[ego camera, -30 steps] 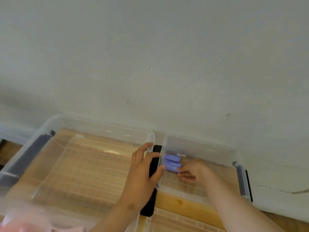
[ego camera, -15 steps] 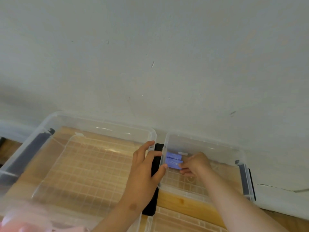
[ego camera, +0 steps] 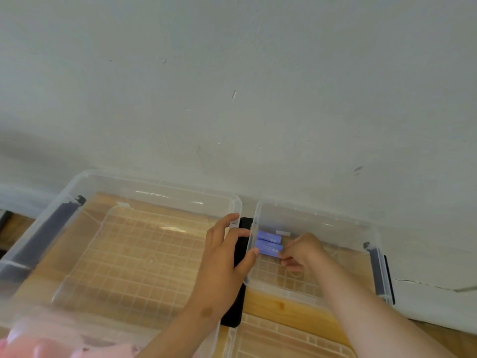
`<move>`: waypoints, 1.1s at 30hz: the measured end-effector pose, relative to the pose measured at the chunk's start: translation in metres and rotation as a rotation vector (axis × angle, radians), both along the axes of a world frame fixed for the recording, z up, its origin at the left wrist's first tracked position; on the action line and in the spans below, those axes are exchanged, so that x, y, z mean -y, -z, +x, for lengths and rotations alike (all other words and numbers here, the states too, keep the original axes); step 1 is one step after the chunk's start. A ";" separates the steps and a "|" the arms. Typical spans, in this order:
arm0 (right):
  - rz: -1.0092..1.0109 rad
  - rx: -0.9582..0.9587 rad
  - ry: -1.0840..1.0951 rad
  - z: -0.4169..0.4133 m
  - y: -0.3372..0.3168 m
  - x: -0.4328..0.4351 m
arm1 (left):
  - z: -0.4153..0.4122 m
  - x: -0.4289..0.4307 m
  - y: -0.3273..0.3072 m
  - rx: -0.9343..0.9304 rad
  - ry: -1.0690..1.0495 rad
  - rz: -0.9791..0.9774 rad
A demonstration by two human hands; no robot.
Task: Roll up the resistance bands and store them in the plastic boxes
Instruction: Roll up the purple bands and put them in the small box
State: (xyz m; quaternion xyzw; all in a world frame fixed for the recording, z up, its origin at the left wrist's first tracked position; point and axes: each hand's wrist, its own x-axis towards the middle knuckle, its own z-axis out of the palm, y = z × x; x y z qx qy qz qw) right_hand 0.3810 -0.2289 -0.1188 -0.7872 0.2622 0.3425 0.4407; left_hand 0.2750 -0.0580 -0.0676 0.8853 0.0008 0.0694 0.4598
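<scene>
Two rolled purple resistance bands [ego camera: 268, 242] lie side by side in the far left corner of a small clear plastic box [ego camera: 335, 223]. My right hand [ego camera: 300, 250] is inside that box, its fingertips pinching the end of the nearer roll. My left hand [ego camera: 227, 257] rests on the black latch [ego camera: 238, 301] between the two boxes, thumb against the small box's left wall. A large clear plastic box [ego camera: 154, 186] stands to the left.
A white wall rises directly behind the boxes. Another clear lid or box [ego camera: 284, 339] lies at the bottom right on the wooden table [ego camera: 273, 303]. Pink material [ego camera: 51, 347] shows blurred at the bottom left. Dark latches edge the boxes' outer sides.
My right hand has drawn slightly back to the right along the nearer roll. The left hand has kept its place on the latch.
</scene>
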 end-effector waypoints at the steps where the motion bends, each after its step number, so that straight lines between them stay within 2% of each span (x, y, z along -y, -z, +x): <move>1: -0.016 0.002 -0.013 0.000 0.001 0.000 | 0.000 0.000 0.000 0.004 -0.001 0.002; 14: -0.077 0.075 -0.016 -0.004 -0.007 0.004 | 0.000 0.001 0.002 0.016 0.003 0.008; 22: -0.213 0.240 -0.158 -0.020 -0.028 0.005 | 0.001 0.000 0.002 0.038 -0.029 0.103; 28: -0.131 0.445 -0.230 -0.046 -0.061 0.010 | -0.003 0.001 -0.014 0.014 -0.018 0.254; 33: -0.049 0.614 -0.371 -0.080 -0.100 0.005 | -0.024 0.006 -0.034 0.079 0.034 0.331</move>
